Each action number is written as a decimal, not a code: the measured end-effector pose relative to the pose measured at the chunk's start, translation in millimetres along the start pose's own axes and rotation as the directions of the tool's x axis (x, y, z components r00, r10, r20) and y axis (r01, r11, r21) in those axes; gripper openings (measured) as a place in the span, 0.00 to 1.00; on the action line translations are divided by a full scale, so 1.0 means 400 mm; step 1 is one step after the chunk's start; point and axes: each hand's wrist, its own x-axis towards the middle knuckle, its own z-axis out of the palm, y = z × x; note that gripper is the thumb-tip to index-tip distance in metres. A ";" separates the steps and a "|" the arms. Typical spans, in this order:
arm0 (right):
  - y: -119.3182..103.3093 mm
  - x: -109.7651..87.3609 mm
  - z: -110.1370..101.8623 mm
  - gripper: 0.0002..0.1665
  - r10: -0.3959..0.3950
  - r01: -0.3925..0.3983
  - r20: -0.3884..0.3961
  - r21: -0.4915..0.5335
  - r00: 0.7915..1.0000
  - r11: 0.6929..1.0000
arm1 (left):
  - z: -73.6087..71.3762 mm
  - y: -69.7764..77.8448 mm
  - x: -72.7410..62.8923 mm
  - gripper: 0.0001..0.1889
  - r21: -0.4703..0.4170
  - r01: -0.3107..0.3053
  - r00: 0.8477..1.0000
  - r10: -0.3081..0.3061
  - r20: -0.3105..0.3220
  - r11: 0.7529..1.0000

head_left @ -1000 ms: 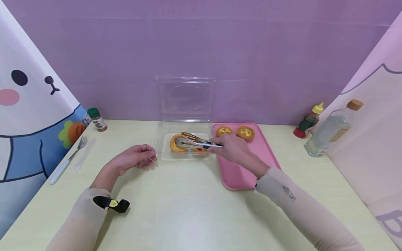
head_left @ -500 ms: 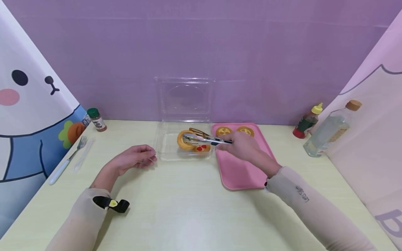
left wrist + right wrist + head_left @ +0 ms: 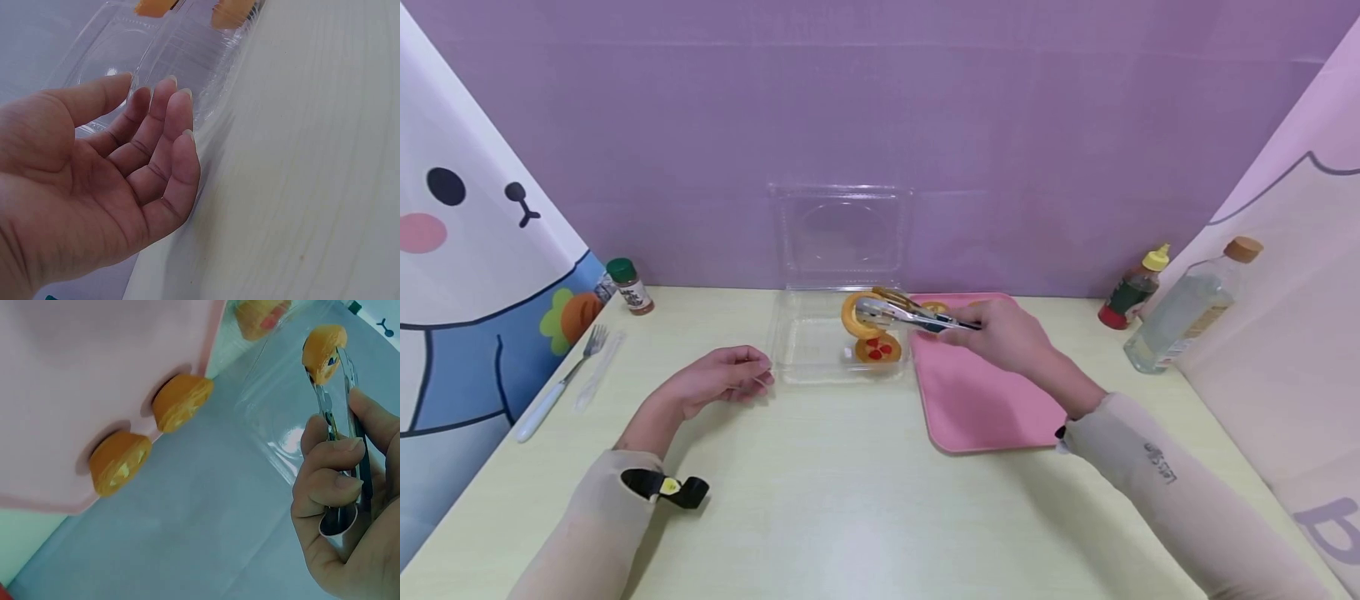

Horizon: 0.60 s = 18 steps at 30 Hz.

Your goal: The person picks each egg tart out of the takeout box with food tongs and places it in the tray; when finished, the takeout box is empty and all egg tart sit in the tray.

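My right hand (image 3: 1006, 335) grips metal tongs (image 3: 917, 317), whose tips pinch a golden round tart (image 3: 852, 315). In the head view this tart overlaps the far side of a tart with red pieces on top (image 3: 878, 348), at the right side of a clear plastic container (image 3: 805, 343). The container's lid (image 3: 845, 237) stands up behind. The right wrist view shows the pinched tart (image 3: 323, 350) held sideways at the tong tips. My left hand (image 3: 722, 375) rests loosely curled beside the container's front left corner, holding nothing.
A pink tray (image 3: 970, 408) at right bears two yellow-topped tarts, a nearer one (image 3: 119, 461) and another (image 3: 182, 400) in the right wrist view. A sauce bottle (image 3: 1131, 292) and a clear bottle (image 3: 1187, 312) stand far right. At left are a spice jar (image 3: 631, 287) and fork (image 3: 561, 387).
My right hand has moved right and back with the tongs and the pinched tart. The red-topped tart has come into fuller view. My left hand stays where it was.
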 end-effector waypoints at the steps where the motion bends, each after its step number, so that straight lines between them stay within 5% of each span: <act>1: 0.004 -0.003 -0.004 0.25 0.000 0.000 0.002 -0.010 1.000 1.000 | 0.000 0.000 0.000 0.23 0.000 -0.001 1.000 0.001 0.001 1.000; 6: 0.027 -0.022 -0.020 0.24 0.004 -0.004 0.006 -0.064 1.000 0.998 | -0.001 0.000 0.000 0.23 0.003 -0.003 1.000 0.003 0.005 1.000; 18: 0.095 -0.091 -0.084 0.33 0.065 -0.066 -0.038 -0.010 0.997 0.998 | -0.001 0.000 0.000 0.24 -0.001 0.000 1.000 0.000 0.008 1.000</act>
